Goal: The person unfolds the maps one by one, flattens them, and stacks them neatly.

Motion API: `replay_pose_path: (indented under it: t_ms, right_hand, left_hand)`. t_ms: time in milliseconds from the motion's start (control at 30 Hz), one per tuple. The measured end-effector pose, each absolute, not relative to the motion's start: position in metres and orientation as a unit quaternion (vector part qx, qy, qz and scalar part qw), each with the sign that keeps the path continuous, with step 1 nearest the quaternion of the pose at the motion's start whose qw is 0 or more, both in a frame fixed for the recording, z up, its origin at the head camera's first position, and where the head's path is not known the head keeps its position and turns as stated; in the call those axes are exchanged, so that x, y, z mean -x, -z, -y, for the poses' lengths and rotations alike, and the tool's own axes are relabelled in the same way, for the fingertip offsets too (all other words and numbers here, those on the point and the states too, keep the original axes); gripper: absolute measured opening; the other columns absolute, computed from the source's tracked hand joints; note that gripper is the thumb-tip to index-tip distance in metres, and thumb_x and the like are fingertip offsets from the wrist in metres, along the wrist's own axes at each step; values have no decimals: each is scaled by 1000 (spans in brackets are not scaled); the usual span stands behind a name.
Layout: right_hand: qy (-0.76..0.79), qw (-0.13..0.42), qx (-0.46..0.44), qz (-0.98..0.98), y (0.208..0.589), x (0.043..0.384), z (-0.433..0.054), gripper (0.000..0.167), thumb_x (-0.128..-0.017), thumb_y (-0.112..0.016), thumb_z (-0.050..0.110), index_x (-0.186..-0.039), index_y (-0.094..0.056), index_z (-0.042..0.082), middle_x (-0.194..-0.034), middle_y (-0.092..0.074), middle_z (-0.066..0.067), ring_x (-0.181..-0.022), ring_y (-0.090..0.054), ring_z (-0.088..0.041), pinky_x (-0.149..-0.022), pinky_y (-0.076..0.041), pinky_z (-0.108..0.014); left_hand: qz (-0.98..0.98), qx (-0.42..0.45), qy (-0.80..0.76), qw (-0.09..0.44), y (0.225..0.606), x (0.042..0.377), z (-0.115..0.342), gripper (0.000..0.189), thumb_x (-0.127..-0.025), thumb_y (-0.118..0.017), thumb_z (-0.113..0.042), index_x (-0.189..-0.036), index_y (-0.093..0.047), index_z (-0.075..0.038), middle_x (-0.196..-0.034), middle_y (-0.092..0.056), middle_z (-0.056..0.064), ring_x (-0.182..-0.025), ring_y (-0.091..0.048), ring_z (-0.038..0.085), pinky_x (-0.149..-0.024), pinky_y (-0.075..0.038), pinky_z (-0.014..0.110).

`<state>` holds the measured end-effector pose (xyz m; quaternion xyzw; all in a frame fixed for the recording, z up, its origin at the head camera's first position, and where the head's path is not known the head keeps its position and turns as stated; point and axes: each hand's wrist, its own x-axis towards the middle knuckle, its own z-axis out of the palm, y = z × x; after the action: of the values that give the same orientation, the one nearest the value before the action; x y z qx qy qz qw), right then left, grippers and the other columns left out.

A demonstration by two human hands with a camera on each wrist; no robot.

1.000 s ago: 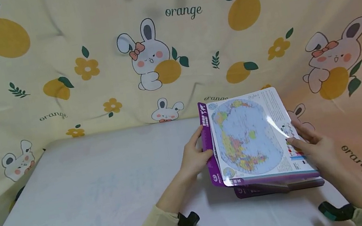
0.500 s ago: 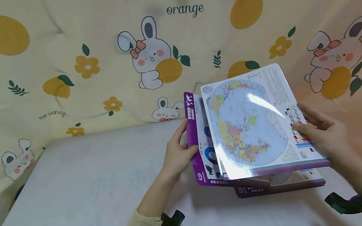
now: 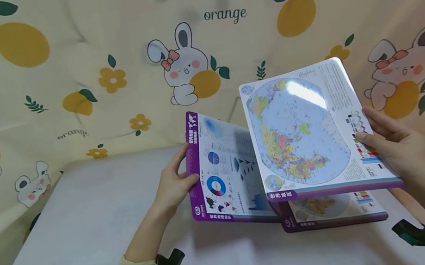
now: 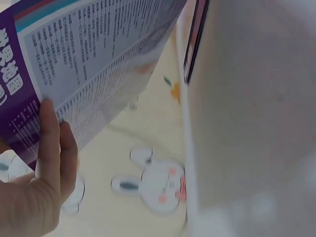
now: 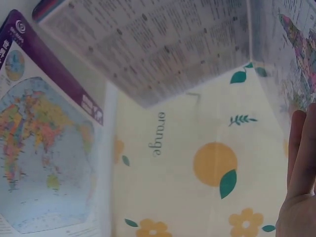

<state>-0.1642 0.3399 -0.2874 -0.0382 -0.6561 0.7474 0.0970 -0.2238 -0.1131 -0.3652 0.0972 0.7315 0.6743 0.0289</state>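
A laminated folding world map (image 3: 300,129) with a purple edge is held up and partly unfolded between my hands. My left hand (image 3: 172,183) pinches the purple left edge of its chart panel (image 3: 229,172), thumb in front and fingers behind. At the right edge of the panel with the round map, my right hand (image 3: 397,143) grips with the thumb on the front. In the right wrist view the panels' backs meet at a fold, with text on one and a coloured map on the other. A second, similar purple-edged map (image 3: 336,215) lies on the table beneath, partly covered.
The white table (image 3: 105,225) stretches to the left and front. Behind it hangs a cream cloth (image 3: 126,20) printed with rabbits and oranges, which also runs along the right side. Black wrist cameras (image 3: 170,261) sit at both sleeves.
My left hand has moved left, swinging the chart panel out from behind the map panel. My right hand has moved slightly right and up. The lower map has stayed on the table.
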Motion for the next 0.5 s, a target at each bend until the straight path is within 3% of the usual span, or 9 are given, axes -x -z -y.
replay_pose_path:
  t_ms: [300,500]
  right_hand:
    - [-744,84,53,661,279,164,-341,66,-97,-73,13,-156,-48,31,-118,-73,24,-81,-79,-18,-64,-63,-32]
    - [-733,70,80,671,280,166,-344,69,-95,-77,19,-156,-48,35,-112,-74,26,-79,-79,-18,-64,-63,-32]
  left_hand:
    - [-764,-94,-637,33,357,217,191,83,-99,-62,0,-168,-19,-21,-170,-24,13,-120,-66,44,-85,-63,35]
    - [-787,-88,-610,34,351,215,246,85,-100,-63,-3,-169,-15,-22,-171,-19,16,-112,-70,36,-83,-63,33]
